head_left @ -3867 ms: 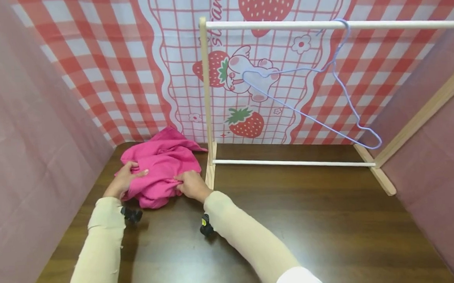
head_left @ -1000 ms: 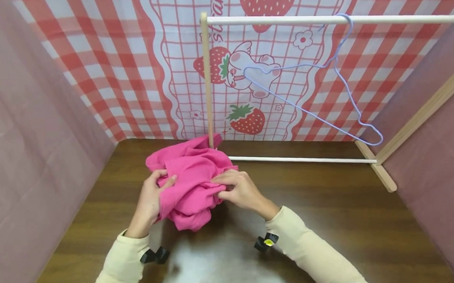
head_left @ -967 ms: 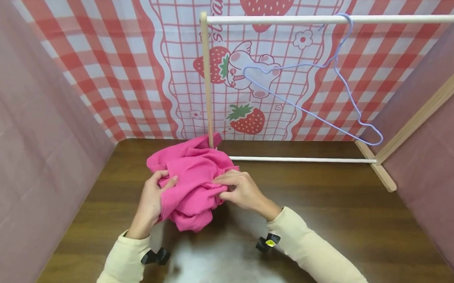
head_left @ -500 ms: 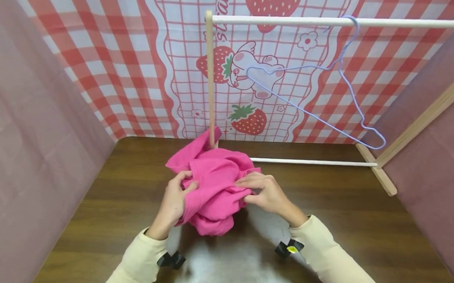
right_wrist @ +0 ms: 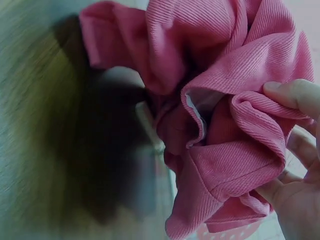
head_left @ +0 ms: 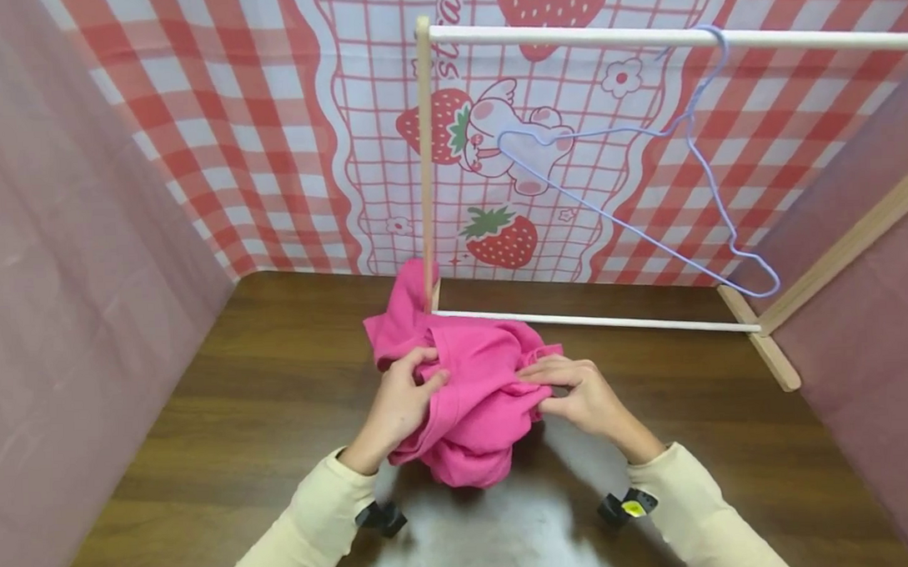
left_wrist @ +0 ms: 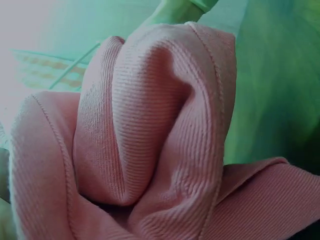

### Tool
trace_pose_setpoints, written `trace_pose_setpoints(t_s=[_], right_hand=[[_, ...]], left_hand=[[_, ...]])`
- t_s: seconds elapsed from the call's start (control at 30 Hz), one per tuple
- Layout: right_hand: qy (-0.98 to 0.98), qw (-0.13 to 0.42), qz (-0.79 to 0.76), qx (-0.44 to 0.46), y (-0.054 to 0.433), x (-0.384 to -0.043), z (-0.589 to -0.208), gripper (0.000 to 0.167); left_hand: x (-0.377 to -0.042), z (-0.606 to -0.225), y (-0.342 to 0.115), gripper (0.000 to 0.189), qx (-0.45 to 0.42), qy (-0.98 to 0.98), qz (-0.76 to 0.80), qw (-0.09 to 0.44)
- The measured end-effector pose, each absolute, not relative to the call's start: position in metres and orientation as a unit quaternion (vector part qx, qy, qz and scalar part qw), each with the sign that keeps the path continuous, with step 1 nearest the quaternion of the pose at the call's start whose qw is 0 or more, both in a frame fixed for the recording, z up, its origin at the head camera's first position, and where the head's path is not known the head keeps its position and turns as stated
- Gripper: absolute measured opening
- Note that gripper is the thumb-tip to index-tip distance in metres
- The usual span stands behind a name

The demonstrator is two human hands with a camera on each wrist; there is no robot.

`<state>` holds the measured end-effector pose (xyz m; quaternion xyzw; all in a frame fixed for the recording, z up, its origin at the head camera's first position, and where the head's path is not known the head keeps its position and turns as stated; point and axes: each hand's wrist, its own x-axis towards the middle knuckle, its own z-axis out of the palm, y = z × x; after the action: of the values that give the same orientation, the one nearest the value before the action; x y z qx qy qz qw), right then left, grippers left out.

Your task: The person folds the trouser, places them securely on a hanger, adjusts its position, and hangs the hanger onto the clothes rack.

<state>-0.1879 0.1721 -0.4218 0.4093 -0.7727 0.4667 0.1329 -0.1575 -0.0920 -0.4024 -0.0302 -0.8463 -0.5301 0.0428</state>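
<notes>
A crumpled pink twill garment (head_left: 476, 391) with stitched seams is bunched between both hands, its near part held up over its shadow on the table. My left hand (head_left: 398, 406) grips its left side, thumb on top and fingers tucked into the folds. On the right edge, my right hand (head_left: 586, 400) pinches a fold between thumb and fingers. In the right wrist view the right hand (right_wrist: 300, 195) holds the garment (right_wrist: 250, 65), and a pale inner side shows at an opening. Ribbed-looking folds of the garment (left_wrist: 145, 100) fill the left wrist view, hiding most of the left hand.
Behind the garment stands a rack with a wooden post (head_left: 425, 151), a white top rod (head_left: 580, 35) and a low white rod (head_left: 598, 320). A lilac wire hanger (head_left: 609, 215) hangs from the top rod. Strawberry-print checked fabric (head_left: 269, 156) covers the back.
Both hands have carried the pink garment from the table's left back corner toward the right and nearer, in front of the rack's left post. The hanger stays on the rod.
</notes>
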Motion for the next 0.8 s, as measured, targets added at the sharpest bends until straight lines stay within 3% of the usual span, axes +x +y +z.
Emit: trace_pose_setpoints(t_s=[0.4, 0.8], right_hand=[[-0.810, 0.062, 0.464, 0.354, 0.192, -0.191, -0.455, 0.030], [-0.836, 0.036, 0.397, 0.378, 0.193, -0.197, -0.465, 0.029]], left_hand=[[-0.160, -0.431, -0.071, 0.023, -0.061, -0.872, -0.485, 0.017], [-0.162, -0.445, -0.071, 0.018, -0.122, -0.901, -0.416, 0.004]])
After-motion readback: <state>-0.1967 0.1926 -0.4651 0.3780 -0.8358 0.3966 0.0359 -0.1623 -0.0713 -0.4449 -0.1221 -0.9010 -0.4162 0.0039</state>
